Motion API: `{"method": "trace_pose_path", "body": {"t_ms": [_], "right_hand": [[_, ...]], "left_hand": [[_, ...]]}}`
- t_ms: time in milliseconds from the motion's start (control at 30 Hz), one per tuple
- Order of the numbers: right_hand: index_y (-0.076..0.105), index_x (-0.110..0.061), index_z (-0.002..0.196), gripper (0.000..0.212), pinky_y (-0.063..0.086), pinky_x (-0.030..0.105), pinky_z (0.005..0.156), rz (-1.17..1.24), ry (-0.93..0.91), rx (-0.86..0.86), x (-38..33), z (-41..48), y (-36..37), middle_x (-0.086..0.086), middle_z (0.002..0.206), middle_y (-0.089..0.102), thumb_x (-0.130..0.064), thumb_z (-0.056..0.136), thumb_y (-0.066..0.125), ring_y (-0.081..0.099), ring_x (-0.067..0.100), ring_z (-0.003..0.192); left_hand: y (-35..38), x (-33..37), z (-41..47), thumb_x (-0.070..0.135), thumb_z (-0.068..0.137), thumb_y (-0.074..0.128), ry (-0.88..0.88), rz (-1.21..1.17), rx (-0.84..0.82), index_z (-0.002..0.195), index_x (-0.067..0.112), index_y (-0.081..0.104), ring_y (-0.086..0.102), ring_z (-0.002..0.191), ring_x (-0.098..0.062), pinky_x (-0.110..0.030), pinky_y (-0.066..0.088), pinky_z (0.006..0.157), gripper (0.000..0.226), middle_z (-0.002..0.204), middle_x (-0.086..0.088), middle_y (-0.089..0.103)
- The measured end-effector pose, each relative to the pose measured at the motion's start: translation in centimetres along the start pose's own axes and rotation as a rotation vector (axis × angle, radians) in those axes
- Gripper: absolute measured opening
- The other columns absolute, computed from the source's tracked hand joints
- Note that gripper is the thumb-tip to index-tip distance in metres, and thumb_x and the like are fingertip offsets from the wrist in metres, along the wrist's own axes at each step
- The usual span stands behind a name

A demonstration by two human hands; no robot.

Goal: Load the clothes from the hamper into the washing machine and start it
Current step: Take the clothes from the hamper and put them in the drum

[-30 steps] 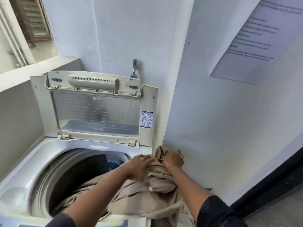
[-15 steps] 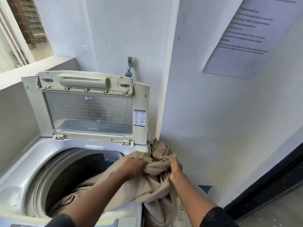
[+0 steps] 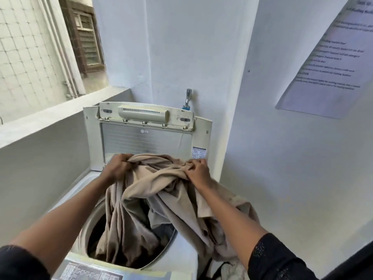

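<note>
A large beige cloth (image 3: 161, 186) is stretched between both hands above the drum of a white top-loading washing machine (image 3: 80, 195). My left hand (image 3: 117, 168) grips its left end, my right hand (image 3: 198, 168) grips its right end. Part of the cloth hangs down into the drum opening (image 3: 96, 233); the rest trails over the machine's right edge toward the floor. The lid (image 3: 145, 138) stands upright at the back. The control panel (image 3: 90, 273) shows at the bottom edge. The hamper is hidden except for a dark strap and pale fabric (image 3: 226, 269) low right.
A tap (image 3: 188, 98) sticks out of the wall behind the lid. A printed notice (image 3: 331, 57) hangs on the right wall. A white ledge (image 3: 50, 116) runs along the left under an open window. The machine sits in a narrow corner between walls.
Both hands have lifted the beige cloth up and spread it wider, the left hand moving left over the drum. More cloth now hangs inside the drum. The camera has tilted and moved closer.
</note>
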State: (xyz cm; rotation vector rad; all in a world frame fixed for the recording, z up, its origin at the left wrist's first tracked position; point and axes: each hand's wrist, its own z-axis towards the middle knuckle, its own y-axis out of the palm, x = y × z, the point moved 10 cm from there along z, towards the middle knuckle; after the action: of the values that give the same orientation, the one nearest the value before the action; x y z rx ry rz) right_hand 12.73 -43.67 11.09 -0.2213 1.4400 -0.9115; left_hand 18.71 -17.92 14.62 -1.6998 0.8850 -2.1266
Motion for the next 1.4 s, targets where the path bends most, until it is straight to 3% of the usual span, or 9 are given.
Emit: {"method": "trace_pose_path", "body": {"t_ms": [133,267,500,733,800,933,1033,1133,1400], "right_hand": [[0.029,-0.032,0.143,0.089,0.025,0.051,0.110,-0.275,0.114,-0.284,1.5,-0.9,4.2,0.008,0.152,0.026,-0.069,0.068,0.060,0.032,0.030,0.138],[0.020,-0.015,0.147,0.096,0.038,0.025,0.097,-0.196,0.072,-0.686,3.6,-3.9,9.9,0.008,0.145,0.045,-0.044,0.074,0.075,0.048,0.025,0.128],[0.055,-0.012,0.121,0.032,0.047,0.039,0.090,-0.507,0.025,-0.497,2.7,-5.6,13.8,0.017,0.127,0.057,-0.021,0.091,0.048,0.056,0.036,0.116],[0.054,-0.023,0.120,0.044,0.044,0.034,0.080,-0.016,0.051,-0.209,-4.7,-5.0,16.0,0.020,0.117,0.061,-0.002,0.088,0.032,0.058,0.035,0.106],[0.050,-0.023,0.127,0.050,0.042,0.034,0.090,0.071,-0.002,-0.190,-6.0,-5.5,17.5,0.018,0.126,0.055,0.002,0.088,0.032,0.052,0.033,0.114],[0.022,-0.031,0.145,0.061,0.024,0.052,0.113,-0.383,-0.071,-0.683,-2.5,-9.4,23.6,0.014,0.155,0.016,-0.026,0.091,0.049,0.033,0.038,0.135],[0.040,-0.015,0.137,0.049,0.031,0.049,0.107,-0.742,0.014,-0.847,2.6,-11.7,23.2,0.013,0.144,0.040,-0.023,0.091,0.052,0.043,0.034,0.130],[0.058,-0.006,0.121,0.032,0.042,0.041,0.098,-0.741,0.053,-0.657,4.6,-10.4,20.8,0.015,0.127,0.056,-0.008,0.091,0.047,0.052,0.033,0.119],[0.049,-0.009,0.133,0.040,0.011,0.039,0.119,-0.667,0.108,-0.324,7.5,-5.4,13.3,0.016,0.148,0.031,-0.014,0.095,0.037,0.019,0.031,0.142]], "left_hand": [[-5.2,-3.7,-0.4,0.004,0.077,0.057,-0.088,-0.087,0.252,0.067,0.021,0.066,0.055,0.056,-0.006,-0.011,0.037,0.047,0.021,0.059,0.001,0.063],[-9.5,-8.6,-2.0,0.006,0.081,0.054,-0.231,0.161,0.411,0.094,0.006,0.070,0.061,0.100,-0.034,-0.034,0.041,0.073,0.021,0.103,-0.023,0.069],[-3.2,-15.7,-3.6,0.004,0.080,0.056,-0.374,0.491,-0.097,0.096,0.003,0.068,0.062,0.096,-0.027,-0.027,0.039,0.070,0.020,0.104,-0.020,0.068],[3.4,-19.4,-5.7,0.021,0.087,0.053,-0.426,0.701,-0.425,0.118,0.003,0.058,0.055,0.117,-0.025,-0.027,0.042,0.089,0.036,0.126,-0.014,0.059],[4.2,-19.5,-6.0,0.023,0.090,0.049,-0.416,0.706,-0.431,0.121,0.002,0.054,0.052,0.121,-0.026,-0.028,0.041,0.092,0.038,0.130,-0.016,0.056],[6.6,-19.9,-7.2,0.025,0.093,0.049,-0.368,0.681,-0.528,0.131,0.008,0.050,0.048,0.127,-0.026,-0.028,0.037,0.097,0.042,0.137,-0.013,0.052],[8.2,-20.1,-8.0,0.025,0.091,0.049,-0.364,0.702,-0.604,0.127,0.006,0.054,0.050,0.123,-0.025,-0.027,0.039,0.094,0.041,0.134,-0.015,0.054],[10.0,-19.8,-7.8,0.028,0.089,0.050,-0.340,0.685,-0.628,0.126,0.007,0.054,0.051,0.122,-0.027,-0.028,0.041,0.093,0.042,0.131,-0.015,0.056],[21.7,-12.3,-7.8,0.052,0.085,0.057,-0.245,0.303,-0.772,0.150,0.022,0.009,0.033,0.138,-0.029,-0.039,0.028,0.113,0.086,0.151,-0.010,0.032]]}}
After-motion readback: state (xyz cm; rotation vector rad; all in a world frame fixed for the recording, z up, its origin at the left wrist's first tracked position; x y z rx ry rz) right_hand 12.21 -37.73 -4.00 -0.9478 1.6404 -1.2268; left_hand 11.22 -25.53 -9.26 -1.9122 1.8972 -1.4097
